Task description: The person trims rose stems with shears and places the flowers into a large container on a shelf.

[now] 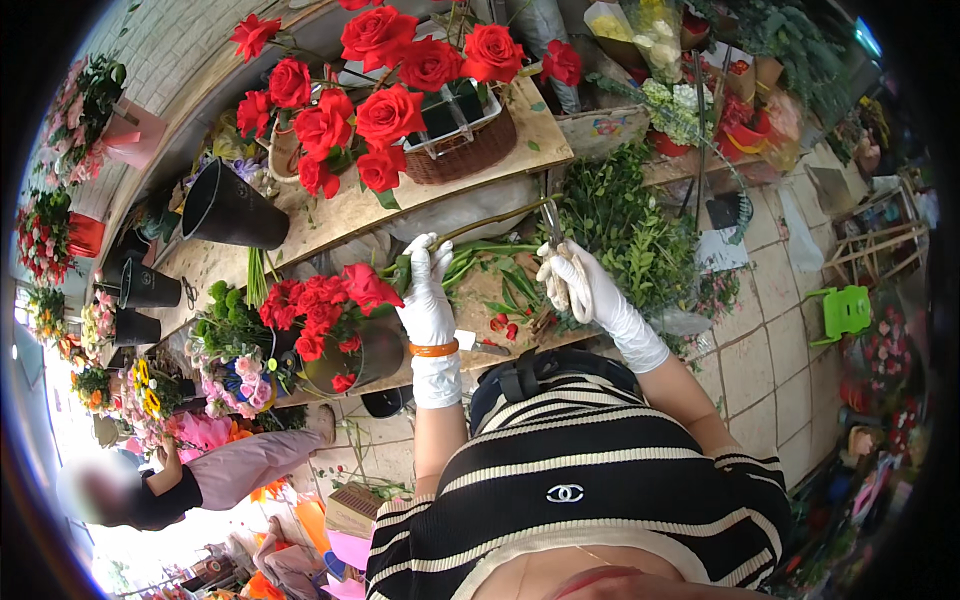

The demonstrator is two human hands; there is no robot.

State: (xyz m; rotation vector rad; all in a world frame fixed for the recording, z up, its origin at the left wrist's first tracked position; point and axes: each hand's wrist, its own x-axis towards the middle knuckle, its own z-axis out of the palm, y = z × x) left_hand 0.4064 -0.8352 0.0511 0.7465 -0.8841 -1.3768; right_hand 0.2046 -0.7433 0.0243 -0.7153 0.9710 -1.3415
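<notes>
In the head view, the person's gloved left hand (pixel 428 300) grasps a rose stem (pixel 487 221); a red rose (pixel 371 287) lies just left of that hand, and the stem runs out to the right above the lower bench. The gloved right hand (pixel 580 275) is closed around the pale handles of metal shears (pixel 552 222), whose blades are at the stem's far end; whether they touch it cannot be told.

The lower wooden bench (pixel 478 300) carries cut green stems, loose red petals (pixel 511 331) and leaves. Beyond it, a higher wooden shelf (pixel 545 128) bears a brown wicker basket (pixel 470 150), red roses and a tilted black bucket (pixel 235 205). Leafy greenery (pixel 630 220) is heaped right of the shears.

Pale tiles (pixel 772 350) cover the floor, where a bright green stool (pixel 846 312) stands at the right. A light brick-patterned wall (pixel 205 55) rises upper left. Lower left, near bouquets, is another person in pale trousers (pixel 250 465).
</notes>
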